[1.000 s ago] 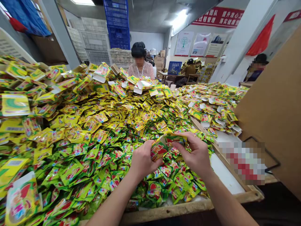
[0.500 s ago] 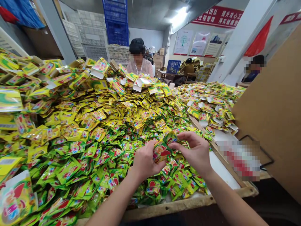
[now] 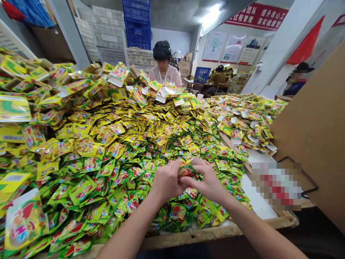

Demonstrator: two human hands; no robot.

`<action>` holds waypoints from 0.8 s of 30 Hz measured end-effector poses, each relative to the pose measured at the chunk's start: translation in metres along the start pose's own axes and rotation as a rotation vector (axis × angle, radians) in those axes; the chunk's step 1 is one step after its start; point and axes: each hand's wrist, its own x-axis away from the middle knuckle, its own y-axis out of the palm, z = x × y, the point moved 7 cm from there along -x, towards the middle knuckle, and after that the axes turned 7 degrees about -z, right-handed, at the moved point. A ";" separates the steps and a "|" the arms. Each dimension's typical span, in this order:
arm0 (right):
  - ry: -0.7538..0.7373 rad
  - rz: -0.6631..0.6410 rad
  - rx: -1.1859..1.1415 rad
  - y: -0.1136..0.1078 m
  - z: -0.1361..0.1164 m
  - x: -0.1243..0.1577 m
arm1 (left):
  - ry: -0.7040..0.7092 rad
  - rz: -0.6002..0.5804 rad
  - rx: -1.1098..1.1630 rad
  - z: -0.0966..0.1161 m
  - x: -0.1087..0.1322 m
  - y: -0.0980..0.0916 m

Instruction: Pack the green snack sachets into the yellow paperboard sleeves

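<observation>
Yellow-green foil sachets [image 3: 121,144] are spreading in a deep heap across the table in front of you, and your two bare hands are working low over the near part of it. Your left hand [image 3: 168,181] and your right hand [image 3: 206,178] are both closed narrow, meeting at the fingertips and holding one small sachet [image 3: 187,171] between them. That sachet is showing a red and green print and is sitting just above the heap, gripped from both sides, with your right fingers [image 3: 198,162] curling over its top. More sachets are lying directly beneath your hands.

Toward the far side the heap is rising, with flattened yellow cartons [image 3: 118,75] lying on top, and a second pile of cartons [image 3: 242,122] is spreading to your right. A wooden rim [image 3: 215,235] is running along the table's edge beneath your forearms, and a white surface [image 3: 258,194] is showing to the right of the sachets. A blurred item [image 3: 276,185] is showing there, beside a cardboard sheet [image 3: 315,126] standing up at your right.

Beyond the heap, a co-worker [image 3: 163,61] in a pale blouse is facing you, in front of stacked white crates [image 3: 137,59] and blue crates [image 3: 136,25]. Another person [image 3: 298,79] is at the far right, and a third [image 3: 219,75] is sitting at a desk in the background. A red banner [image 3: 256,16] is hanging high on the back wall, above posters [image 3: 214,46].
</observation>
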 end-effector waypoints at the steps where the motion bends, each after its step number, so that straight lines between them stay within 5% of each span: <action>1: 0.022 0.020 -0.079 0.001 0.003 -0.001 | -0.001 0.012 0.030 0.000 -0.001 -0.002; 5: 0.178 0.187 -0.540 -0.008 0.027 -0.002 | -0.094 0.154 0.325 -0.011 -0.004 -0.018; 8: 0.240 0.269 -0.719 -0.015 0.037 -0.002 | -0.260 -0.008 0.726 -0.022 -0.004 -0.003; 11: 0.217 0.140 -0.748 -0.004 0.030 -0.006 | -0.306 -0.107 0.987 -0.020 -0.002 0.015; 16: 0.217 0.123 -0.797 0.020 0.033 -0.002 | -0.279 0.101 0.924 -0.027 -0.001 0.014; 19: 0.317 0.112 -0.792 0.015 0.060 0.000 | -0.294 -0.033 0.834 -0.024 -0.002 0.022; 22: 0.448 0.248 -0.620 -0.047 0.100 -0.009 | -0.289 -0.207 0.846 -0.018 -0.001 0.030; 24: 0.495 0.621 -0.358 -0.128 0.118 -0.012 | -0.299 -0.177 0.883 -0.019 -0.001 0.028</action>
